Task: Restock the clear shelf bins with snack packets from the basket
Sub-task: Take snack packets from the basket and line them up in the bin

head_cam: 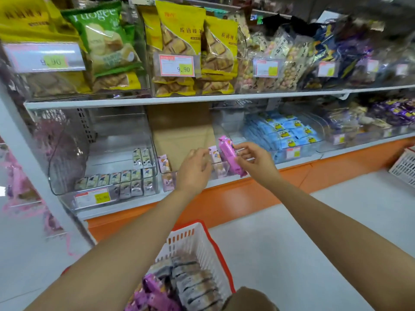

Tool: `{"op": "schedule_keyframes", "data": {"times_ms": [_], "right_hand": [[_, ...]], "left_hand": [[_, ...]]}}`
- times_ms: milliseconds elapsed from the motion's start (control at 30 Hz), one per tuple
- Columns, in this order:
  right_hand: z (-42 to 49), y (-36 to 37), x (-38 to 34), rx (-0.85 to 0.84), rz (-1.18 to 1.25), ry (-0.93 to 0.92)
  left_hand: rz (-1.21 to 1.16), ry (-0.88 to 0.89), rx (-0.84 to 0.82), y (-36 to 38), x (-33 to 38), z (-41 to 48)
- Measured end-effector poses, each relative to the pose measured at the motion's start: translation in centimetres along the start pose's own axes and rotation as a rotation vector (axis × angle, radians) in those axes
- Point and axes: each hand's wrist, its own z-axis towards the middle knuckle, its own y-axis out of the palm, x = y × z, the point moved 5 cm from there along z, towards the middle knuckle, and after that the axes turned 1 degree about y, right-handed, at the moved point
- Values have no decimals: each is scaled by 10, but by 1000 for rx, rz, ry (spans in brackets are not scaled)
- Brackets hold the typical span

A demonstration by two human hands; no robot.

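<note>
My right hand [252, 161] pinches a stack of pink-purple snack packets [228, 150] above the front of a clear shelf bin [221, 170] on the lower shelf. My left hand [194, 170] reaches into the same bin beside them, its fingers hidden behind the back of the hand near a pale packet [213, 153]. A few similar packets [164, 163] stand at the bin's left side. Below, the white basket with a red rim [202, 241] holds more purple packets [155, 292] and grey ones [195, 286].
A clear bin [67, 153] to the left holds rows of small grey-green packets. A brown cardboard sheet [182, 131] stands behind the middle bin. Blue packets [285, 133] fill the bin to the right. Another white basket [404, 167] sits at the far right on the floor.
</note>
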Motion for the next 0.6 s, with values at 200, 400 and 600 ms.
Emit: {"op": "schedule_keyframes", "data": {"times_ms": [200, 400, 600], "right_hand": [[66, -51, 49, 180, -144, 60], [127, -55, 94, 163, -261, 124], [155, -26, 132, -10, -473, 267]], "left_hand": [[338, 306, -157, 55, 0, 37], [566, 405, -204, 107, -24, 64], [763, 498, -87, 119, -30, 63]]}}
